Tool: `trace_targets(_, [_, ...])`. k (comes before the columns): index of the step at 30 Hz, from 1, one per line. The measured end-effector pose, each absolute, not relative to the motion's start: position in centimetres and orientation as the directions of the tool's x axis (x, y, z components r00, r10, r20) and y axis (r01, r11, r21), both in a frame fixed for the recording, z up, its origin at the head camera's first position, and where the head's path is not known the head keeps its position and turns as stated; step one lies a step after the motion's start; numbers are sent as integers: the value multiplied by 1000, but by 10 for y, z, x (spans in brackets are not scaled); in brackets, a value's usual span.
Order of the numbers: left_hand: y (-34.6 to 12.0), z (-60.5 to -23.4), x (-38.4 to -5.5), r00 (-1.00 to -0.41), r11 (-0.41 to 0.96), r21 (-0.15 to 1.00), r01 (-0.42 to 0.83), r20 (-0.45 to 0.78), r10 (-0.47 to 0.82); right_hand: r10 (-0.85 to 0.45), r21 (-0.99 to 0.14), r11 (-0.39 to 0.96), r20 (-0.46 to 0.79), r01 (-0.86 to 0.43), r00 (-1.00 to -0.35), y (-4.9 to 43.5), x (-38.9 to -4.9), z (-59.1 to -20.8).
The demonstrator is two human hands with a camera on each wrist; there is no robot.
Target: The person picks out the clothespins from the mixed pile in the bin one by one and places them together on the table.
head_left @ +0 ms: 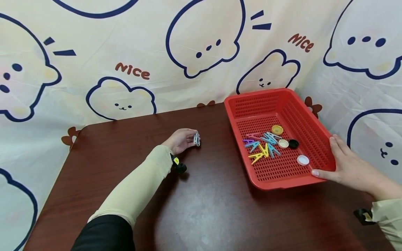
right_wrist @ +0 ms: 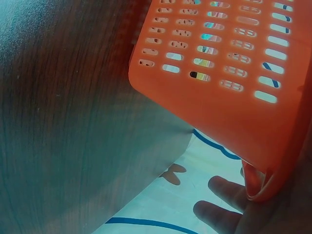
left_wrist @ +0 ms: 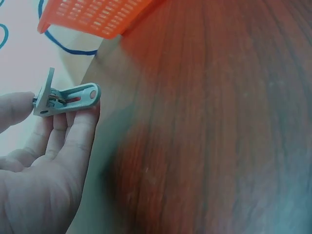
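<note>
A pale grey clothespin (head_left: 196, 138) is pinched between the thumb and fingers of my left hand (head_left: 181, 141), held over the table left of the basket. The left wrist view shows this clothespin (left_wrist: 73, 97) up close, its spring visible between the thumb and fingertips. My right hand (head_left: 351, 167) grips the near right corner of a red plastic basket (head_left: 257, 104), thumb on the front rim and fingers along the outer right side. Inside the basket lie several clothespins, including yellow ones (head_left: 263, 150) and blue ones (head_left: 272, 150), beside round caps.
The caps are a yellow one (head_left: 277, 130), a cream one (head_left: 283, 143), a black one (head_left: 293, 144) and a white one (head_left: 303, 160). A dark brown table (head_left: 201, 202) carries the basket. A patterned cloth (head_left: 188, 87) hangs behind and along the sides.
</note>
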State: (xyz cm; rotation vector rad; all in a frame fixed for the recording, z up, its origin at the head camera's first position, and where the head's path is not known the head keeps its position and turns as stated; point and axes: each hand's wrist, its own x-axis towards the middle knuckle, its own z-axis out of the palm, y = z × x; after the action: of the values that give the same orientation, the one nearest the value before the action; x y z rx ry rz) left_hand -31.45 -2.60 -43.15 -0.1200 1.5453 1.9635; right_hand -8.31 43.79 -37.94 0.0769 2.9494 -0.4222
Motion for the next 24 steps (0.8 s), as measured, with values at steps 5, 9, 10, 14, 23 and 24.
trace_targets(5, [-14, -433, -313, -808, -60, 866, -496, -435, 397, 31, -272, 959, -163, 75, -986, 437, -82, -380])
trace_targets(9, [-8, -434, -313, -818, -11, 880, -474, -436, 376, 32, -268, 960, -157, 74, -987, 437, -81, -380])
trace_targets(10, [-7, -435, -313, -820, 3, 883, -469, -437, 370, 30, -268, 961, -156, 71, -987, 437, -81, -380])
trace_targets(14, [-5, -437, -314, -823, 61, 890, -451, -441, 357, 32, -266, 961, -160, 74, -987, 437, -82, -380])
trace_targets(23, [1, -432, -314, -842, 94, 891, -444, -450, 298, 47, -280, 955, -167, 93, -985, 436, -82, -379])
trace_targets(24, [2, -432, -314, -842, 93, 889, -449, -456, 289, 49, -279, 955, -169, 95, -984, 436, -82, -379])
